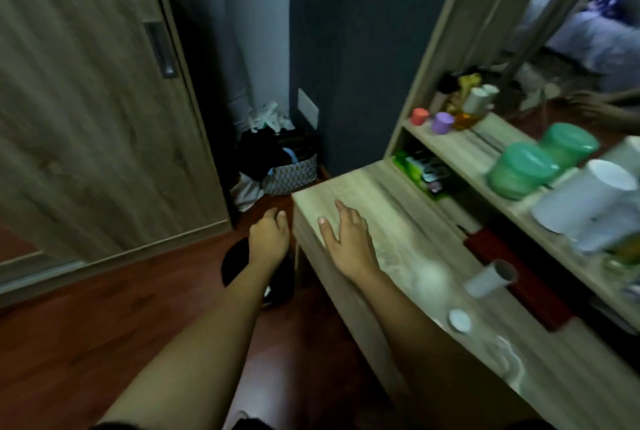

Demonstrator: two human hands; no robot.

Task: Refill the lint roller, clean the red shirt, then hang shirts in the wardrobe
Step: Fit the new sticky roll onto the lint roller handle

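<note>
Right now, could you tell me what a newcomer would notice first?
At centre, the right hand spreads over the wooden dressing table while the left hand hangs beside its corner. A green lidded jar stands on the shelf at right; a wardrobe door fills the left.

walls (363,48): dark blue-grey | floor (104,325): reddish wood | left: wood-grain wardrobe door (86,117) | right: pale wood desk (398,218), shelf (464,149), mirror (571,48) | light: dim
</note>
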